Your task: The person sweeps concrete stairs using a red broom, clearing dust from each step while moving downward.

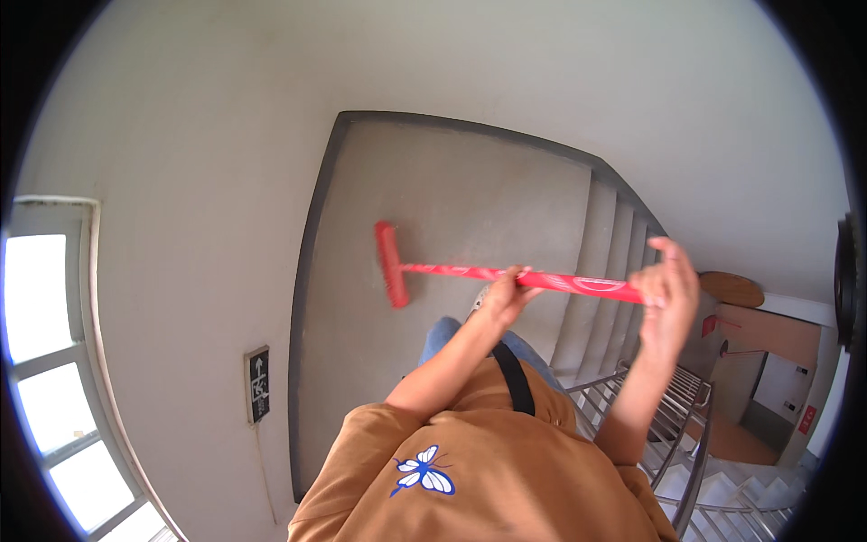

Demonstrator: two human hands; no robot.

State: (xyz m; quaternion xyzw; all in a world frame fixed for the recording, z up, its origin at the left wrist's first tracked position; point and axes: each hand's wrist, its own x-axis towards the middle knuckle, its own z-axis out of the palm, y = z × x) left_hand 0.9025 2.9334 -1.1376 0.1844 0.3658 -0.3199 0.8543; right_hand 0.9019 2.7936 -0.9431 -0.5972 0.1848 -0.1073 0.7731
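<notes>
A red push broom (391,265) with a long red patterned handle lies across the view, its bristled head at the left over the grey landing floor (433,183). Around the middle of the handle, my left hand (506,295) is closed. My right hand (665,284) grips the handle near its upper end, with the index finger lifted off. The handle slopes from my right hand down to the broom head.
Grey steps (589,251) go down at the right of the landing. A metal railing (698,447) stands at the lower right. White walls with a dark skirting (318,196) border the floor. An exit sign (258,386) and a window (40,298) are at the left.
</notes>
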